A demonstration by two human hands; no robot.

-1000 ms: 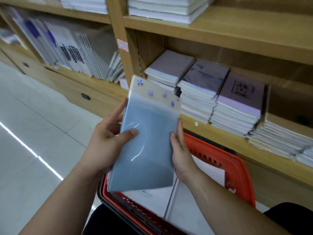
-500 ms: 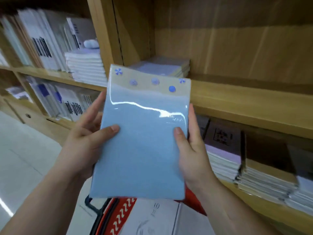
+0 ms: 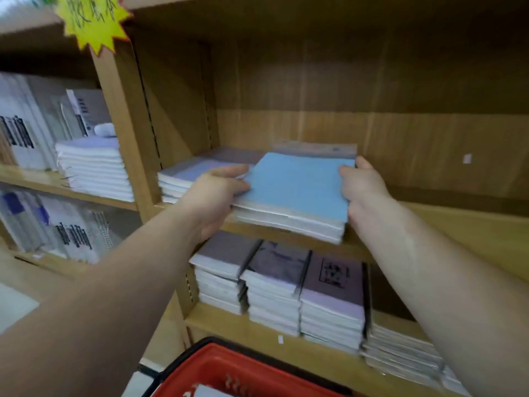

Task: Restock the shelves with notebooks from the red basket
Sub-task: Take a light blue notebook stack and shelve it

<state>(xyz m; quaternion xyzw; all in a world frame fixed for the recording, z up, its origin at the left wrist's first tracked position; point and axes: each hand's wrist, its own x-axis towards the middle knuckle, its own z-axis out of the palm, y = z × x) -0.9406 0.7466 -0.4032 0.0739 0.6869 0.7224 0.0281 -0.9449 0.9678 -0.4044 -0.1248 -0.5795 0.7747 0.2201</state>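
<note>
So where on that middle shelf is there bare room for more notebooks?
The middle shelf is bare right of the blue notebooks, from the right hand onward. Left of them the lilac stack fills up to the upright. The lower shelf is packed with stacks.

At the top left I see a yellow starburst sign (image 3: 91,21) with dark handwriting too blurred for me to read. Below it, at far left, a row of upright wrapped books (image 3: 25,130) carries bold black lettering on pale covers. Just beside them lies a flat stack of white pads (image 3: 94,170). A small white rounded object (image 3: 104,129) rests on the back of that stack; I cannot tell what it is. One level down stands a second row of upright books (image 3: 57,224), some with blue patches. Pale floor tile (image 3: 17,305) shows at the lower left. A small white sticker (image 3: 467,159) sits on bare wood at far right, and another white tag (image 3: 280,339) lower down near the middle.
</note>
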